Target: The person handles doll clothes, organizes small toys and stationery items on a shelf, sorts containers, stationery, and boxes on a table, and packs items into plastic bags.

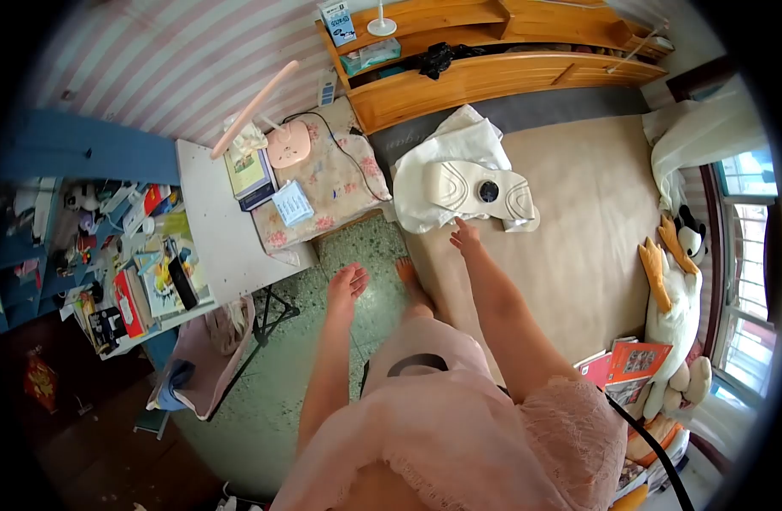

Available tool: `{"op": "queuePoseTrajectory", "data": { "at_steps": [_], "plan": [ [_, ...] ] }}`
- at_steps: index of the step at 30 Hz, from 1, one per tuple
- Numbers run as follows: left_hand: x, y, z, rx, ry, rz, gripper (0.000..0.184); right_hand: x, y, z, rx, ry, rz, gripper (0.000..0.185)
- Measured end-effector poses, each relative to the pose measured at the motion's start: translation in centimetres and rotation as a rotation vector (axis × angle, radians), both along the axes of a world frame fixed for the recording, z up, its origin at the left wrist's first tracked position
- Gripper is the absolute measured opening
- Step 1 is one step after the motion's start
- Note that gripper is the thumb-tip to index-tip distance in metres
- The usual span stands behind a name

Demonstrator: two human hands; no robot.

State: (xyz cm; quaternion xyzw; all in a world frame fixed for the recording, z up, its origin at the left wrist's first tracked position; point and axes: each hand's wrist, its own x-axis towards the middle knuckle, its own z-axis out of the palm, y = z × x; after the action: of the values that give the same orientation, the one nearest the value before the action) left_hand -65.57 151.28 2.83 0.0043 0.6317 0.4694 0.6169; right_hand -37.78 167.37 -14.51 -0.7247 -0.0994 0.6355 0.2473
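My right hand [466, 238] is at the near edge of a white cloth [416, 183] on the bed, its fingers spread and one pointing at the cloth; whether it touches is unclear. On the cloth lies a cream padded device [455, 187] with a round dark dial [487, 192]. Over the green speckled floor hangs my left hand [348, 282], empty, with its fingers apart, to the left of the bed and right of the white desk.
The beige bed [578, 213] has a wooden headboard [493, 77]. A pink lamp [289, 145], books [250, 175] and a blue-white packet [293, 203] stand left. Plush toys [674, 307] and red books [640, 362] lie by the window. A cluttered shelf [140, 255] is far left.
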Motion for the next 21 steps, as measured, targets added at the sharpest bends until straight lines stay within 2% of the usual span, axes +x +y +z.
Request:
{"op": "queuePoseTrajectory", "data": {
  "at_steps": [1, 2, 3, 5, 6, 8, 9, 10, 11, 13, 15, 17, 19, 20, 21],
  "plan": [
    [-0.3, 1.0, 0.0, 0.011, 0.005, 0.001, 0.023, -0.3, 1.1, -0.6, -0.036, -0.017, -0.057, 0.061],
    [-0.6, 1.8, -0.1, 0.02, 0.011, 0.003, 0.025, -0.3, 1.9, -1.2, -0.085, 0.015, -0.081, 0.082],
    [-1.0, 2.0, -0.7, 0.008, 0.012, 0.011, 0.025, -0.4, 2.3, -1.3, -0.097, 0.015, -0.073, 0.082],
    [-2.2, 2.7, -2.5, -0.083, 0.008, -0.008, 0.027, -1.1, 4.0, -1.2, -0.184, 0.041, -0.205, 0.098],
    [-2.4, 3.0, -2.6, -0.09, 0.015, -0.004, 0.027, -1.2, 4.5, -2.7, -0.216, 0.062, -0.258, 0.106],
    [-2.4, 3.4, -2.5, -0.164, 0.032, -0.024, 0.029, 0.0, 5.7, -7.9, -0.251, 0.19, -0.354, 0.103],
    [-2.6, 3.5, -2.5, -0.17, 0.037, -0.022, 0.029, -0.3, 6.2, -7.8, -0.188, 0.197, -0.416, 0.1],
    [-2.6, 3.6, -2.5, -0.168, 0.034, -0.024, 0.029, 0.2, 6.6, -8.6, -0.223, 0.163, -0.439, 0.089],
    [-2.5, 3.5, -2.4, -0.165, 0.029, -0.022, 0.03, -0.7, 6.8, -5.5, -0.219, 0.063, -0.473, 0.064],
    [-2.3, 3.6, -2.1, -0.163, 0.03, -0.011, 0.029, -0.1, 6.5, -5.4, -0.131, -0.023, -0.5, 0.038],
    [-2.3, 3.9, -1.7, -0.155, 0.041, 0.018, 0.028, 0.2, 6.0, -4.9, -0.089, -0.273, -0.387, 0.021],
    [-2.5, 4.3, -1.3, -0.145, 0.045, -0.052, 0.029, 1.3, 5.9, -5.4, 0.009, -0.259, -0.326, 0.015],
    [-2.6, 4.7, -0.9, -0.121, 0.042, -0.029, 0.03, 1.3, 6.5, -5.2, 0.079, -0.26, -0.464, 0.011],
    [-2.5, 4.6, -0.6, -0.102, 0.026, -0.033, 0.03, 2.4, 6.9, -5.3, 0.076, -0.227, -0.397, 0.01],
    [-2.5, 4.6, -0.5, -0.099, 0.033, -0.021, 0.03, 2.0, 7.0, -2.9, 0.192, -0.116, -0.482, 0.009]
  ]
}}
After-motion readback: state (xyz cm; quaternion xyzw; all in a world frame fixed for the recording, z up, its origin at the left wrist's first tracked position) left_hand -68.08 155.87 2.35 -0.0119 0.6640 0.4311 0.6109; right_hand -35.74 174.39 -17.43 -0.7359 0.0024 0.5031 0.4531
